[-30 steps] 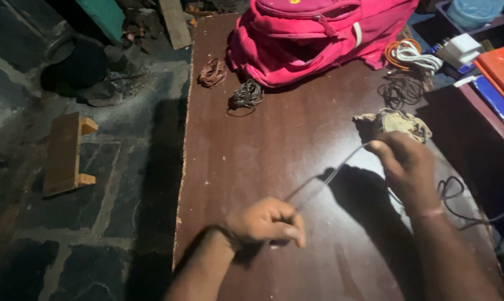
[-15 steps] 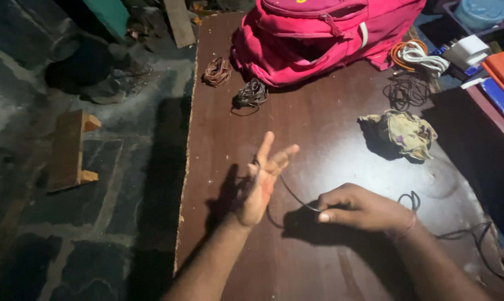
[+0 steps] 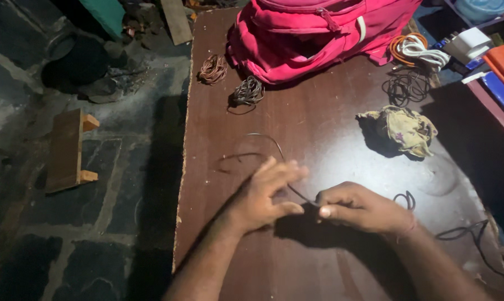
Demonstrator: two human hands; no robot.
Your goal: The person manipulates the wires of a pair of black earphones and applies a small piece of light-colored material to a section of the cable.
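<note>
My left hand lies low over the brown table, fingers stretched out, thumb against a thin dark wire. The wire loops up and away from my hands in a curve above the tabletop. My right hand pinches the same wire between thumb and fingers, close to my left thumb. More of the wire trails off behind my right wrist toward the table's right edge.
A pink backpack lies at the far end. Two small wire coils sit beside it, a crumpled cloth at right, orange and white cables beyond. A wooden block rests on the stone floor at left.
My left hand dropped from raised with spread fingers to flat beside my right hand. The two hands came together on the wire, and a loop now curves out ahead of them.
</note>
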